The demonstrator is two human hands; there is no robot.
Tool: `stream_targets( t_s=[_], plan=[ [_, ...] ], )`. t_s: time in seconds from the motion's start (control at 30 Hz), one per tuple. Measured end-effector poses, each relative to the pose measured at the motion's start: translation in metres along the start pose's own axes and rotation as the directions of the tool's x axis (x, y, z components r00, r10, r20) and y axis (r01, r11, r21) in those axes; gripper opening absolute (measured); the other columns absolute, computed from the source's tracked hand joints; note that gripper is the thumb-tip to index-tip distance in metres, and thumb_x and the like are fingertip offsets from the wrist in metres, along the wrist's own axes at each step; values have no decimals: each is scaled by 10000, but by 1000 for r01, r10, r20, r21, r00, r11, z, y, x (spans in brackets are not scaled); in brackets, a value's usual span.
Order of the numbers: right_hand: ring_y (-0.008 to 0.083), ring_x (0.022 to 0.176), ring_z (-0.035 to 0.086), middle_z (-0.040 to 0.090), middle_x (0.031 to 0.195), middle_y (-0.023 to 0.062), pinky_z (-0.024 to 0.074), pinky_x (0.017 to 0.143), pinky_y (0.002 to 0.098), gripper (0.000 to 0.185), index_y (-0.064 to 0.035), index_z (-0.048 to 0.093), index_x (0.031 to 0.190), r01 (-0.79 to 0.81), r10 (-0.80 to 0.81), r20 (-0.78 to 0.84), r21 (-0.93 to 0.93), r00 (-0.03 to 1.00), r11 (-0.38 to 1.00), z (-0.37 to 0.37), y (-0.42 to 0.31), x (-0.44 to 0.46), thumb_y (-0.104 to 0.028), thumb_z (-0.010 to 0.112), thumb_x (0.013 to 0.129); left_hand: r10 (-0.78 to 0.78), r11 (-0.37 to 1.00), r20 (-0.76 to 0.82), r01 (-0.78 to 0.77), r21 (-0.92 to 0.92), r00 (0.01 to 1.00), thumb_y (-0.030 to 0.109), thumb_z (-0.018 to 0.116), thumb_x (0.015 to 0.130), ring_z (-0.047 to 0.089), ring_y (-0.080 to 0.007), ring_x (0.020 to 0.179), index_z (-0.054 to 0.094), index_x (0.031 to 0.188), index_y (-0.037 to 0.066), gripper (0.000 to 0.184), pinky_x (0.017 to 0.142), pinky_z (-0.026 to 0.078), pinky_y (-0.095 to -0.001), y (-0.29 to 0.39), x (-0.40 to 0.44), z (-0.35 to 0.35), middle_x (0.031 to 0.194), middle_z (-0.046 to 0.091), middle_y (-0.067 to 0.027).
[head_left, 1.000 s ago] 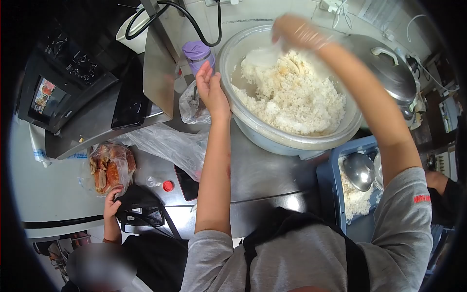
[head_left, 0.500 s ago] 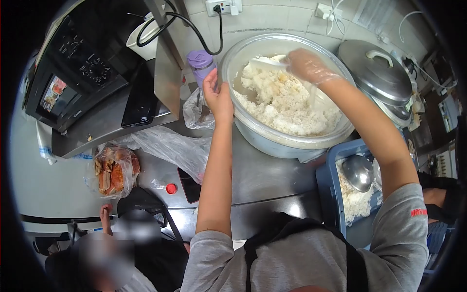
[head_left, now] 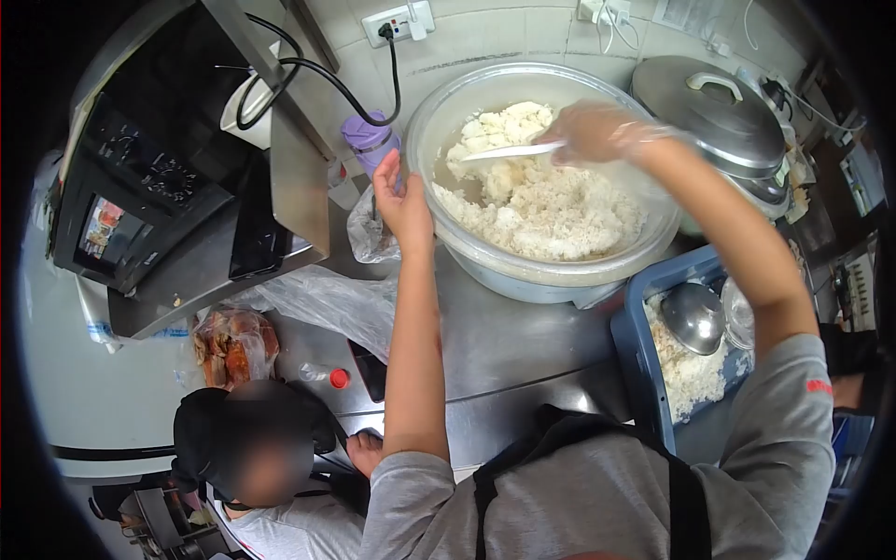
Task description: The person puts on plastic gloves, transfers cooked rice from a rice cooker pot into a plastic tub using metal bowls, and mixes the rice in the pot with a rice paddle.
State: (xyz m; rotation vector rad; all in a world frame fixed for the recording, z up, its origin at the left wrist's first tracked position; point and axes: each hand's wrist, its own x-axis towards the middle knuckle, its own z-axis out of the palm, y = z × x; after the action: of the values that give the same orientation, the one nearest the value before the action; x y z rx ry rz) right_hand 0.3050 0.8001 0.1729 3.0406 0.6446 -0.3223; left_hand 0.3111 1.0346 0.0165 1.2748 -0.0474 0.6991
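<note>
A large pale metal basin [head_left: 537, 273] holds a mound of cooked white rice [head_left: 574, 219]. Over the rice is my right hand [head_left: 597, 133], in a clear plastic glove and slightly blurred. Its fingers are closed round the handle of a white rice paddle [head_left: 511, 151], whose blade points left across the mound. My left hand [head_left: 406, 203] is bare and rests against the basin's left outer rim, fingers stretched upward and gripping nothing. Just behind its fingertips stands a purple lidded tumbler [head_left: 370, 138].
Right of the basin are a large lidded pot [head_left: 709, 107] and a blue tub [head_left: 644, 364] with rice and a metal bowl [head_left: 693, 317]. At left stand a microwave [head_left: 140, 177], bagged reddish food [head_left: 233, 345] and plastic bags [head_left: 331, 299]. Another person [head_left: 261, 448] is at lower left.
My right hand has swung the paddle so its blade lies lower and flatter over the rice. My left hand stays at the rim. The other person has moved closer to the counter.
</note>
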Motion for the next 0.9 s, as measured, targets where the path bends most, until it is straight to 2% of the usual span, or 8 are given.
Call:
stream_targets(
  t_s=[0.2, 0.27, 0.43, 0.5, 0.6, 0.7, 0.77, 0.9],
  plan=[
    [300, 783, 640, 657, 782, 157, 514, 736, 358, 178, -31, 689, 912, 66, -66, 10, -126, 998, 990, -48, -55, -85, -115, 571, 809, 3, 1000, -7, -3, 27, 1000, -54, 522, 780, 471, -204, 1143, 471, 1179, -15, 404, 964, 374, -320, -3, -3, -2, 1210, 503, -133],
    [313, 716, 644, 642, 713, 169, 522, 668, 364, 146, 30, 664, 776, 241, -259, -38, -258, 965, 936, 8, -61, -55, -62, 552, 756, 7, 1000, -20, -6, 29, 1000, -57, 519, 782, 469, -210, 1149, 472, 1176, -22, 398, 965, 374, -320, -2, -5, -1, 1210, 504, -142],
    [315, 677, 624, 633, 760, 211, 513, 656, 399, 163, 42, 666, 802, 229, -282, -196, -254, 939, 940, 109, -48, 34, -88, 584, 748, -25, 999, -20, 24, -41, 999, -62, 523, 787, 453, -213, 1165, 454, 1193, -14, 414, 989, 354, -321, -3, 0, -5, 1234, 485, -144],
    [270, 586, 636, 611, 624, 188, 502, 542, 361, 216, 42, 641, 711, 110, -92, -138, 126, 986, 986, 108, -35, 51, -172, 627, 727, -18, 998, -14, 17, -62, 1000, -62, 525, 792, 447, -212, 1169, 447, 1198, -7, 418, 997, 346, -321, -1, -1, -4, 1245, 477, -144],
    [200, 542, 610, 599, 587, 118, 485, 502, 325, 259, 20, 647, 717, -8, 29, -75, 259, 997, 966, 114, -14, 65, -235, 637, 763, -87, 995, 4, 87, -40, 996, -53, 531, 813, 434, -213, 1188, 442, 1201, 16, 404, 1009, 333, -322, -1, 0, -6, 1263, 464, -138],
    [154, 529, 581, 598, 589, 53, 460, 481, 305, 260, -6, 655, 733, -174, 116, 233, 247, 965, 953, 64, -1, 56, -258, 628, 790, -105, 993, 9, 106, -50, 994, -55, 531, 811, 432, -210, 1192, 441, 1197, 13, 402, 1010, 332, -322, 1, 0, -7, 1261, 468, -131],
    [134, 534, 560, 605, 612, 34, 452, 499, 298, 239, -18, 660, 758, -8, 11, 267, -12, 964, 1000, 23, 2, 44, -255, 637, 778, -98, 994, 5, 98, -55, 995, -57, 532, 808, 434, -207, 1191, 440, 1193, 8, 401, 1011, 331, -320, -1, 1, -7, 1259, 471, -129],
    [151, 577, 586, 619, 650, 79, 463, 546, 318, 187, -27, 669, 850, 188, -179, 226, -20, 958, 982, -52, -25, -6, -187, 613, 772, -61, 997, -17, 60, -48, 998, -60, 531, 804, 446, -207, 1181, 449, 1183, 0, 392, 1006, 337, -317, -2, 1, -4, 1245, 484, -130]
  ],
)
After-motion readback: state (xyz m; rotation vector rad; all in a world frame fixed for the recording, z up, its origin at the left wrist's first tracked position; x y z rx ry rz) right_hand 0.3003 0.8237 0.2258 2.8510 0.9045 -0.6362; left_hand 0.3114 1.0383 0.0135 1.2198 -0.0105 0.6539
